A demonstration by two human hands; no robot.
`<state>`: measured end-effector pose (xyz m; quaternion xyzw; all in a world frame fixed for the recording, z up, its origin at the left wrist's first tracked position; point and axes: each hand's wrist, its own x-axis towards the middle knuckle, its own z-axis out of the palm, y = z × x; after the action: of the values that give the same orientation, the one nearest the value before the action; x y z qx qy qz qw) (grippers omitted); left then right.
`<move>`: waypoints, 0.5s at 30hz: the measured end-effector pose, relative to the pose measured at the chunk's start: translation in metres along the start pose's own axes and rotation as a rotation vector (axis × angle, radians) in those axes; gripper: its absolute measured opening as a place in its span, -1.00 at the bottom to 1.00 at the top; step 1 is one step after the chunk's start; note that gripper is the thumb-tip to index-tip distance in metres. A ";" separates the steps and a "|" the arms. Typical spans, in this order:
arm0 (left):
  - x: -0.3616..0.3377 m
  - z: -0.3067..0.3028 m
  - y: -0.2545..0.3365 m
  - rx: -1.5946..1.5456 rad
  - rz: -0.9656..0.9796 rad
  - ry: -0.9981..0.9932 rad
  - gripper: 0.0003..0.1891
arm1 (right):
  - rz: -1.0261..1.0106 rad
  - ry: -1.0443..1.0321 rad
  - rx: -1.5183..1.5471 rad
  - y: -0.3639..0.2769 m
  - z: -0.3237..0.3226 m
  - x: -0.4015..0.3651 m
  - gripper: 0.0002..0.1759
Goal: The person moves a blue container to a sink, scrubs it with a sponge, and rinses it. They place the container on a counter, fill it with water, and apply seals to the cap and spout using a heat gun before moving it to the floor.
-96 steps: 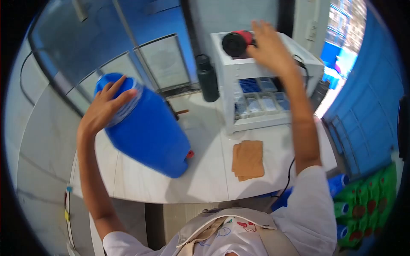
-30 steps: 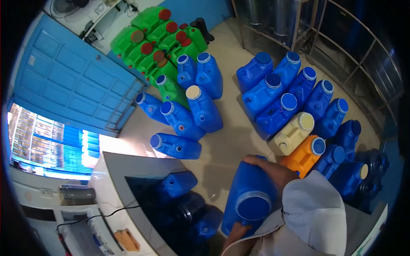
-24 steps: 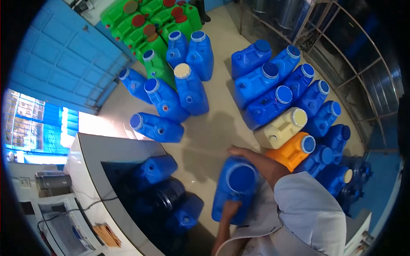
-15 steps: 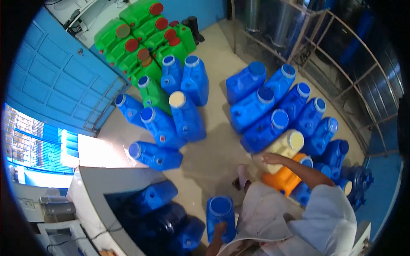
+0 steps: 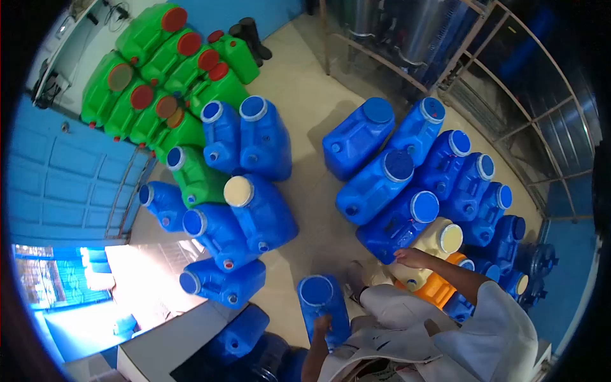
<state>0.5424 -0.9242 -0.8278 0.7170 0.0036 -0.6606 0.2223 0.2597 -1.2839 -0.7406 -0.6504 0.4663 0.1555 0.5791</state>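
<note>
A blue water jug [image 5: 316, 291] with a round blue cap hangs or stands upright close by my left leg. My left hand [image 5: 323, 323] is closed around its top handle. My right hand [image 5: 412, 257] is out to the right with its fingers drawn together; whether it holds anything is too small to make out. Just beyond its fingertips is a blue jug with a white-rimmed cap [image 5: 400, 223]. Below and beside that hand are a cream jug [image 5: 449, 237] and an orange jug [image 5: 435, 290], partly covered by my forearm.
Several blue jugs [image 5: 477, 184] stand to the right before a metal frame [image 5: 528, 121]. On the left are more blue jugs [image 5: 270, 213] and one green jug [image 5: 198, 175]. Red-capped green jugs [image 5: 137, 95] and black boots [image 5: 253, 39] stand farther back. A grey-topped counter [image 5: 159, 337] is at lower left.
My view has shifted forward, bringing the jugs ahead nearer. The blue jug remains in my left hand. My right hand has moved slightly down in the view, its fingers still together.
</note>
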 end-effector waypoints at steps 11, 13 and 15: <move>0.183 -0.011 0.317 0.167 0.501 0.196 -0.78 | 0.109 0.240 0.179 0.053 -0.031 -0.011 -0.66; 0.189 -0.006 0.365 0.284 0.633 0.305 -0.63 | 0.063 0.242 0.191 0.050 -0.027 -0.021 -0.58; 0.208 -0.016 0.391 0.425 0.658 0.334 -0.41 | 0.122 0.177 0.278 0.055 -0.027 -0.037 -0.54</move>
<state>0.7013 -1.3313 -0.9022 0.8071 -0.3256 -0.4152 0.2649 0.1878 -1.2866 -0.7391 -0.5458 0.5709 0.0665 0.6097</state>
